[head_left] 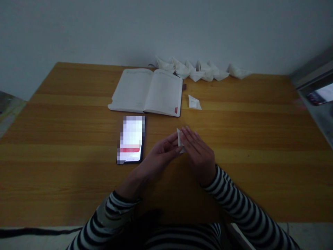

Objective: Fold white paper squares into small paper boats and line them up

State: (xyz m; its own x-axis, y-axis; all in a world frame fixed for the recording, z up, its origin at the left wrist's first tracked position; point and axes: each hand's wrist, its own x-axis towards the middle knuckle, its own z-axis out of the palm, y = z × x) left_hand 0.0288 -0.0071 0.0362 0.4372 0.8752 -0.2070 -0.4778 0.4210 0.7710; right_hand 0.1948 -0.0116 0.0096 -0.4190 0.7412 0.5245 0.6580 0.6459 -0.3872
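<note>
Both my hands meet over the middle of the wooden table, closed on a small folded piece of white paper. My left hand pinches it from the left with thumb and fingers. My right hand lies over it from the right, fingers pressed together, hiding most of the paper. Only a white corner sticks up between the fingertips. Both sleeves are black-and-white striped.
A lit phone lies left of my hands. An open notebook sits behind it. One small folded paper lies beside the notebook. Several folded white paper boats line the table's far edge against the wall.
</note>
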